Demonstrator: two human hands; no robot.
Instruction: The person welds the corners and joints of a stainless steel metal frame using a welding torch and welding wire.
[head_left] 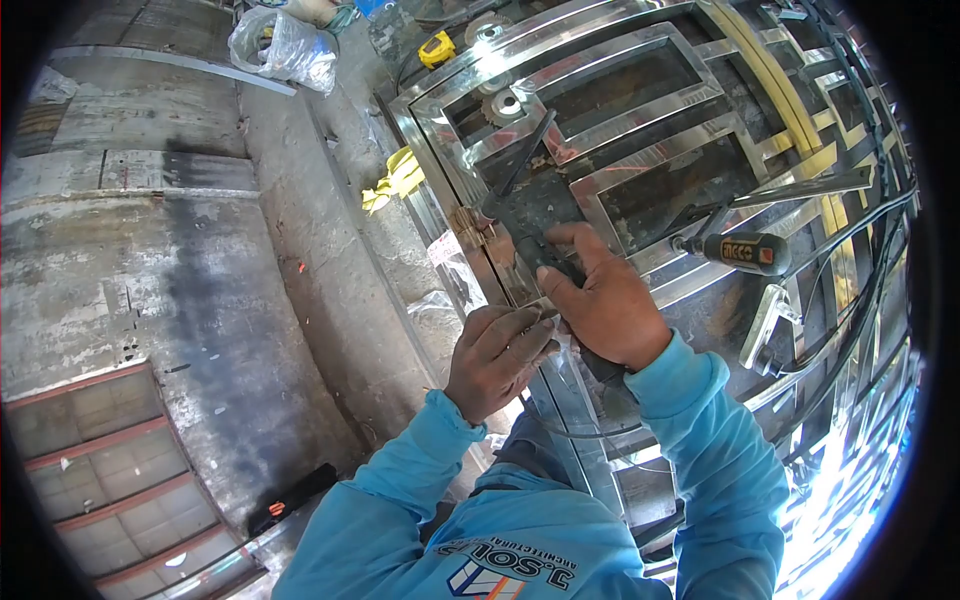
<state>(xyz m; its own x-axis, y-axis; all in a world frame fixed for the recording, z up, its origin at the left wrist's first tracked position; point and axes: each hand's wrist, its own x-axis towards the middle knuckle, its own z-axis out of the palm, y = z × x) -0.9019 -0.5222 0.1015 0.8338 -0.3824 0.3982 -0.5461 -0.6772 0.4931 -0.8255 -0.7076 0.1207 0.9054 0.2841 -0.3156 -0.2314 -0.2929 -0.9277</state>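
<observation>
My right hand [620,305] is wrapped around a dark tool [545,205] that looks like an angle grinder. Its grip is mostly under my palm, and a thin black bar slants up from its far end. Close beside it, my left hand [500,362] has curled fingers pinched together at the edge of a shiny metal frame [575,420]; whatever lies between the fingertips is hidden. A brass-coloured hinge [468,225] sits on the frame's side just beyond my hands. To the right lies a screwdriver with a black handle [742,252].
Grinding discs [505,103] and a yellow tape measure [437,50] lie at the far end. Yellow cloth [398,180] and a plastic bag [285,50] are to the left. A metal handle [765,325] and black cables [870,300] lie on the right, across the metal grille.
</observation>
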